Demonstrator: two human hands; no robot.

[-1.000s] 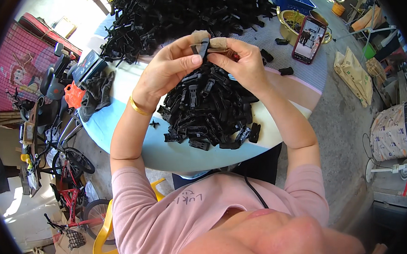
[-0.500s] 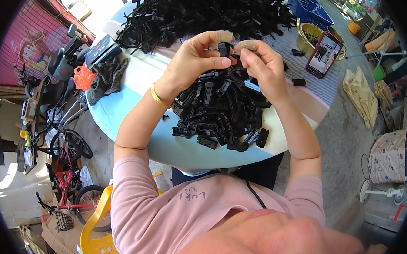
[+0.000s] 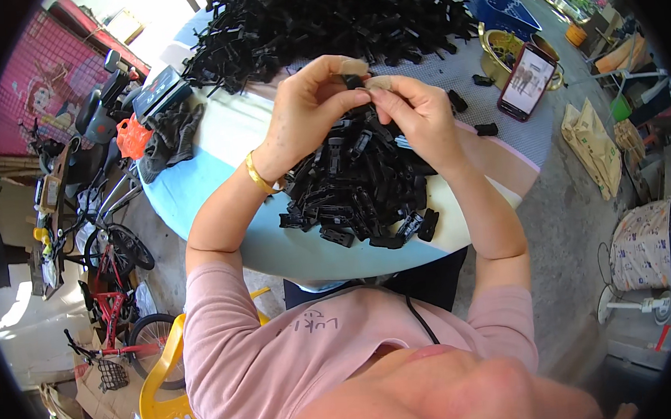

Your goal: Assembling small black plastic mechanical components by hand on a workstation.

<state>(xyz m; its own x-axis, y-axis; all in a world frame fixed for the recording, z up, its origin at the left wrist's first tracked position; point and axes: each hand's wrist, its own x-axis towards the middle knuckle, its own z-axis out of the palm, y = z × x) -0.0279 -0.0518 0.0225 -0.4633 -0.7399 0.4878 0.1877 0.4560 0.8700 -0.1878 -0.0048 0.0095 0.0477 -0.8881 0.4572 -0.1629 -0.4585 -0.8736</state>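
Note:
A small black plastic part is pinched between the thumb and fingers of my left hand, above the near pile. My right hand meets it from the right, thumb and forefinger closed at the part's end; the fingertips hide most of it. Tan tape wraps a fingertip on each hand. Beneath both hands lies a heap of black plastic parts, longish and clip-like. Behind it, a much larger heap of black pieces covers the far side of the round table.
A lit phone leans against a gold-coloured pot at the right, near a blue basket. Dark cloth, an orange-red bag and a dark box sit at the table's left edge. A yellow chair stands at lower left.
Both hands have shifted slightly left and come closer together. The black part has turned and is more hidden between the fingertips. The whole view has shifted a little.

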